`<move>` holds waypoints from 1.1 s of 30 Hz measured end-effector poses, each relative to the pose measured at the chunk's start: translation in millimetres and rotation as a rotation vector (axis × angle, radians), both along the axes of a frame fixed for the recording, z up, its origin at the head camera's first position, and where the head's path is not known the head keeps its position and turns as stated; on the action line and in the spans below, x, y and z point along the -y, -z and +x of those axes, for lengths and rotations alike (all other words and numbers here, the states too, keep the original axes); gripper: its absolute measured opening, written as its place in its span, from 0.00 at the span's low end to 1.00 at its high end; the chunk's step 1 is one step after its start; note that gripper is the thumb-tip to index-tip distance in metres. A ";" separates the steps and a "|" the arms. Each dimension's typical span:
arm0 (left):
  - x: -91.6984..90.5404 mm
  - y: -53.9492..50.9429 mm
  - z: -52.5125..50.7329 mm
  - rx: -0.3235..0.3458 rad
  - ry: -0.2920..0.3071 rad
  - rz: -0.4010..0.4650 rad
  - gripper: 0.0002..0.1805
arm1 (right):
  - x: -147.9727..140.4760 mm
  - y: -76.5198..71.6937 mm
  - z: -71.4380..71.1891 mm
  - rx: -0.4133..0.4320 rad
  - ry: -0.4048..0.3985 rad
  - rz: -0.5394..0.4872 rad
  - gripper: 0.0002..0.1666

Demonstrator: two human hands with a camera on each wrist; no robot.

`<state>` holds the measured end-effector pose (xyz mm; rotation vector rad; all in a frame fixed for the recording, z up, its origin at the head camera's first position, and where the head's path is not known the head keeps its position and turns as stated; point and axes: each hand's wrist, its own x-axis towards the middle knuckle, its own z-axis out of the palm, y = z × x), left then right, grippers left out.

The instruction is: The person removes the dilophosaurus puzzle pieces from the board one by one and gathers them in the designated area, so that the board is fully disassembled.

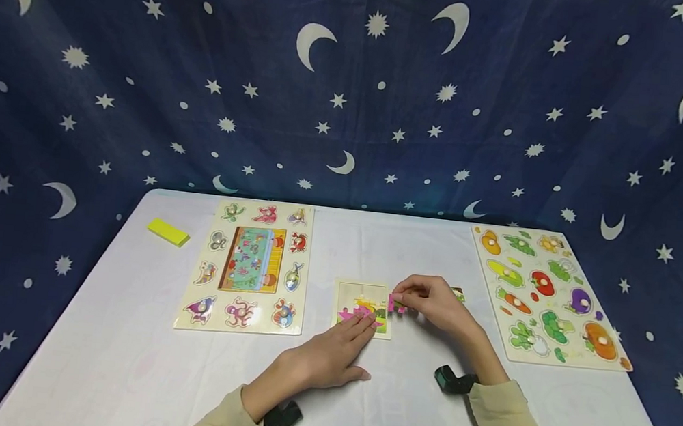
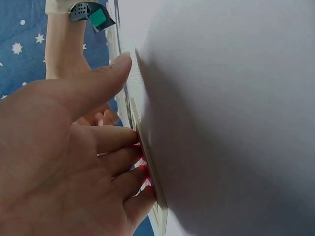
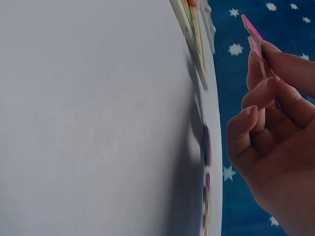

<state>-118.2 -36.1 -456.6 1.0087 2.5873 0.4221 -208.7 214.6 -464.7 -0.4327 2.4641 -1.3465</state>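
A small square wooden puzzle tray (image 1: pixel 341 290) lies mid-table, partly filled with pink, yellow and green picture pieces. My left hand (image 1: pixel 330 354) rests its extended fingers on the pieces and the tray's near edge, covering some of the picture; its thumb stands off to the side. Just right of the tray, my right hand (image 1: pixel 436 304) pinches a pink jigsaw piece (image 1: pixel 394 305) between thumb and fingertips. The right wrist view has this jigsaw piece (image 3: pixel 254 34) held up off the table. Beyond the right hand, a green and brown piece (image 1: pixel 459 293) lies partly hidden.
A sea-animal peg board (image 1: pixel 198 295) lies on the left and a vegetable board (image 1: pixel 504 318) on the right. At the far left sits a yellow block (image 1: pixel 168 231). Loose pieces (image 3: pixel 207 146) lie on the white table below the right hand. A starry curtain (image 1: pixel 350 125) hangs behind.
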 end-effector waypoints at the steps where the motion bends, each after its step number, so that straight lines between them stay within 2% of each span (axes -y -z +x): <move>1: -0.2 -0.1 -0.1 0.004 0.000 0.004 0.44 | -3.7 -0.1 1.1 0.002 0.006 0.004 0.09; 7: -1.5 0.0 1.4 0.027 -0.007 0.019 0.43 | -22.4 4.1 7.0 -0.001 0.021 0.037 0.09; 15: -1.3 0.6 1.5 0.008 0.005 0.001 0.43 | -36.9 8.8 6.4 -0.020 0.034 0.070 0.08; 21: 0.8 1.7 1.5 -0.002 -0.005 -0.008 0.43 | -41.5 10.5 1.8 -0.016 0.064 0.127 0.07; 25: 0.8 1.6 1.5 -0.006 -0.005 -0.003 0.44 | -42.3 10.8 -1.4 -0.031 0.059 0.144 0.07; 33: -1.3 0.7 1.9 -0.010 -0.008 0.002 0.43 | -42.9 9.5 -2.6 -0.005 0.031 0.151 0.09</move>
